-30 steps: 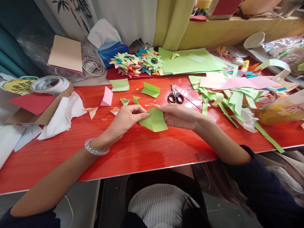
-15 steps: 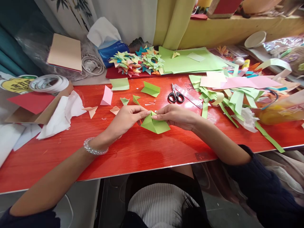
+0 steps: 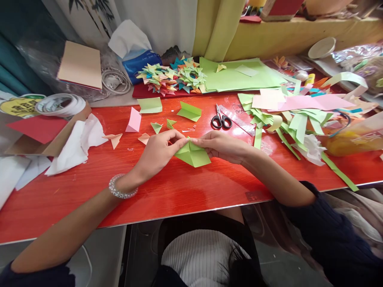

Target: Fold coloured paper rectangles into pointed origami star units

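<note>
A partly folded piece of green paper (image 3: 194, 154) is held above the red table (image 3: 179, 191). My left hand (image 3: 161, 149) pinches its upper left edge between thumb and fingers. Opposite it, my right hand (image 3: 223, 145) grips the top right edge, the two thumbs nearly meeting at the peak. Creases run down the sheet from that peak. Just beyond the hands lie a creased green piece (image 3: 189, 111), a pale green piece (image 3: 150, 105), a folded pink piece (image 3: 133, 119) and small folded triangles (image 3: 156, 127). Black-handled scissors (image 3: 221, 118) rest near my right hand.
Behind are layered paper-star wreaths (image 3: 158, 77), green sheets (image 3: 239, 77) and a blue tissue pack (image 3: 140, 63). Paper strips (image 3: 299, 123) pile up at right beside a plastic container (image 3: 356, 135). A box (image 3: 50, 149) and tape rolls (image 3: 60, 104) stand at left.
Both thumbs have come closer together at the top of the green paper. The paper has shifted slightly left and up, and its top fold now spreads more flatly.
</note>
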Motion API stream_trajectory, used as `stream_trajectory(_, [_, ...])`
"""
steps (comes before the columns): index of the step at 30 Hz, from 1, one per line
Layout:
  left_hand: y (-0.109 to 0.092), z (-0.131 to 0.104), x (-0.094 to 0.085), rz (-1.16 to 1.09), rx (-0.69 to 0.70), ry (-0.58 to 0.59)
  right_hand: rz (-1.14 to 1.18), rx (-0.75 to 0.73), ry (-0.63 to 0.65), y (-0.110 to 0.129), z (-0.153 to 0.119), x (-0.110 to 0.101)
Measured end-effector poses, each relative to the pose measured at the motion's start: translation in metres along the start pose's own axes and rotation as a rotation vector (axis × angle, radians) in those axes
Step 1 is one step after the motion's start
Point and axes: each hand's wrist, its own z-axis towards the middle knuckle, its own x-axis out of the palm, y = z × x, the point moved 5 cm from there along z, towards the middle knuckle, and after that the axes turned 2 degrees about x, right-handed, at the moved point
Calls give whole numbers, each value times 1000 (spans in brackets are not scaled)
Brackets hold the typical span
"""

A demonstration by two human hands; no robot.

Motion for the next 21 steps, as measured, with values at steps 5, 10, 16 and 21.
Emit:
stream_trajectory(5, [1, 2, -1, 28, 12, -22, -87, -40, 33, 1, 0, 1])
stream_trajectory(10, [11, 8, 0, -157, -148, 125, -123, -78, -16, 4, 0, -2])
stream_trajectory(16, [18, 8, 1, -223, -214, 102, -221, -85, -85, 9, -1, -4])
stream_trajectory(21, [19, 6, 5, -226, -208, 67, -245, -48, -104, 10, -2, -5])
